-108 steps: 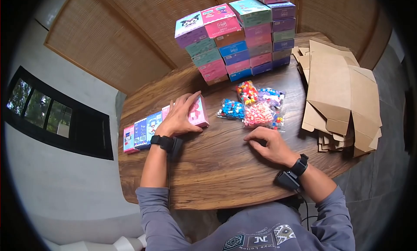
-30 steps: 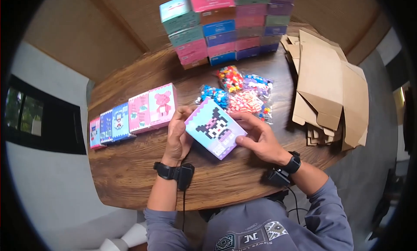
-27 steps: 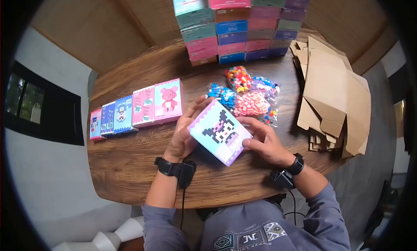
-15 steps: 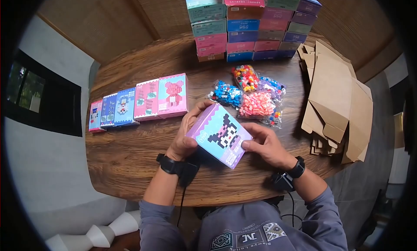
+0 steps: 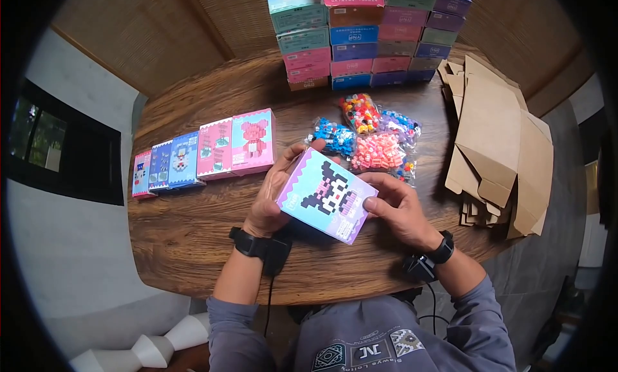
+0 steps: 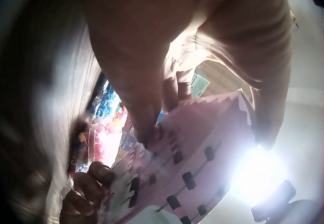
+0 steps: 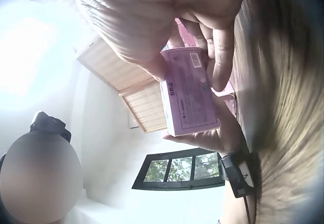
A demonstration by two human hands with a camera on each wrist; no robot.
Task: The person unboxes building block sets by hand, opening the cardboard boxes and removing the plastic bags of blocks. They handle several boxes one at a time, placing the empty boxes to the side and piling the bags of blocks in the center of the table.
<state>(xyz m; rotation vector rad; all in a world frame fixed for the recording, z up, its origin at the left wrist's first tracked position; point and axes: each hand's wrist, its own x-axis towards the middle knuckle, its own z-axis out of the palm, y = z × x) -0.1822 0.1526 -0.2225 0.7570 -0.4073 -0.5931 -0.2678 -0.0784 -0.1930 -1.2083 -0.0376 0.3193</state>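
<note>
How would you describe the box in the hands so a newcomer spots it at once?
Find the brown wooden table, then the left hand and right hand over its near half. Between them is a turquoise-and-purple box with a black blocky character. Unlike the row of boxes lying on the table, it is held in both hands.

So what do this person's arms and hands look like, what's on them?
The left hand and right hand wear no gloves. Wrinkled grey sleeves stop short of the wrists, each wearing a black strap with a boxy black device and thin dark cable.
</note>
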